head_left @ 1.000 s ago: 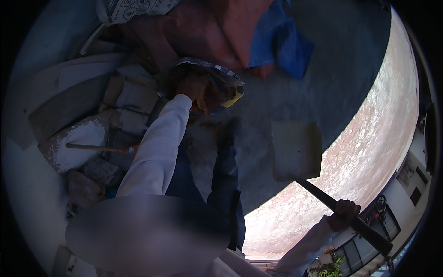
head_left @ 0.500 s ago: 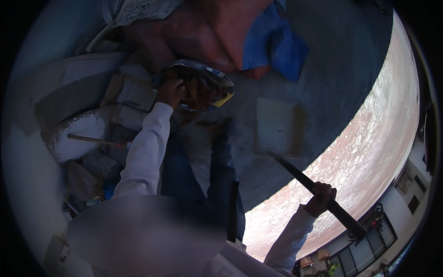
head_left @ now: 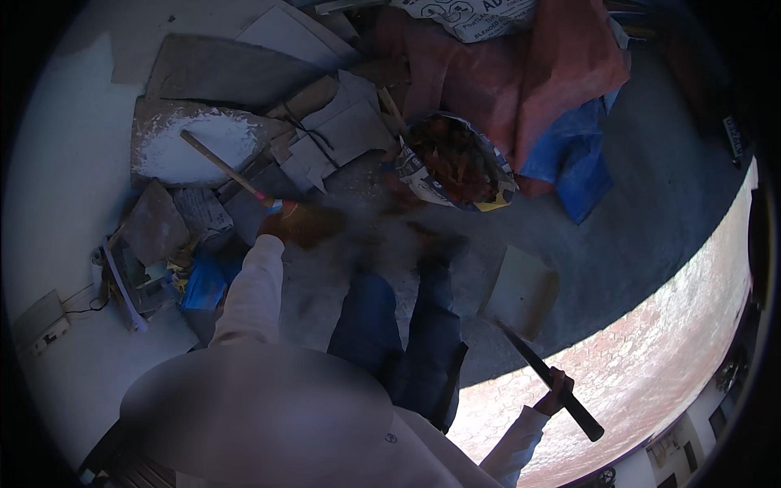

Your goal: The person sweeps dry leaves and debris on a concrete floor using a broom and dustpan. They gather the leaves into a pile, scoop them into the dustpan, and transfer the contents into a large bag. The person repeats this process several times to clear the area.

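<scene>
At the lower right my right hand (head_left: 555, 393) is wrapped round the black handle of a long-handled dustpan (head_left: 521, 291). Its pale pan tilts over the grey floor. On the left, my left hand (head_left: 274, 226) is closed at the neck of a broom (head_left: 224, 168); the fingers are dark and partly hidden. The broom's wooden stick points up and left, and its brown bristles blur toward my feet. Beyond my shoes stands an opened sack (head_left: 460, 159) filled with dry brown leaves or scraps, apart from both hands.
A cardboard piece with white powder (head_left: 195, 146) lies at left, beside stacked cardboard (head_left: 346, 134). A reddish tarp (head_left: 488, 73) with a blue part (head_left: 573, 167) lies behind the sack. Blue plastic and other clutter (head_left: 203, 281) sit near the left wall. Sunlit paving (head_left: 643, 313) borders the shaded floor.
My left hand has come out of the sack and moved left and back to the broom. My right hand still grips the dustpan, now tilted differently. The whole view has turned.
</scene>
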{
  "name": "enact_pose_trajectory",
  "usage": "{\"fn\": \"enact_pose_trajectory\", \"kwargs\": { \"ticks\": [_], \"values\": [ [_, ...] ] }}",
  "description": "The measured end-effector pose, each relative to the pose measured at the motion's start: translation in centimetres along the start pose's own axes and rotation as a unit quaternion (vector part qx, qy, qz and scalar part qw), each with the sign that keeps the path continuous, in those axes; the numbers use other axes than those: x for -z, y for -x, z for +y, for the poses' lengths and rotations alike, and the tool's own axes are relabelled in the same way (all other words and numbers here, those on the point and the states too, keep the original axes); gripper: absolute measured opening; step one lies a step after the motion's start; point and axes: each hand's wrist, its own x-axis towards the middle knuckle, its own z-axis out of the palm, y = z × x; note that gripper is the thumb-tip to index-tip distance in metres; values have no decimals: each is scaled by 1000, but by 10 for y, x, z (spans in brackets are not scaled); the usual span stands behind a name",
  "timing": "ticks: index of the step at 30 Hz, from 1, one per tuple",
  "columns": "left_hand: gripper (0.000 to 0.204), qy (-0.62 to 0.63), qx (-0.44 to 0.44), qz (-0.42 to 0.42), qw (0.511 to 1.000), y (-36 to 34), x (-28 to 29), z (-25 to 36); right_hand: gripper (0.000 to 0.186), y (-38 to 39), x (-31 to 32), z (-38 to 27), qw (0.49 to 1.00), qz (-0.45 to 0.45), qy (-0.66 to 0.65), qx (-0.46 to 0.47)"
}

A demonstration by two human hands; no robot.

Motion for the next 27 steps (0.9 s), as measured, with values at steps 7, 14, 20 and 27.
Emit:
{"fn": "enact_pose_trajectory", "kwargs": {
  "ticks": [7, 14, 20, 27],
  "values": [
    [54, -118, 53, -9, 992, -85, 20, -125, 21, 43, 62, 83, 973, -39, 221, 44],
    [55, -231, 20, 17, 973, -134, 64, -187, 33, 81, 83, 82, 984, -38, 156, -77],
    [62, -385, 6, 91, 919, -193, 88, -222, 34, 109, 46, 51, 976, -7, 109, -188],
    [40, -454, 23, 91, 886, -249, 77, -272, 35, 185, -40, 21, 972, -104, 176, -116]
  ]
}}
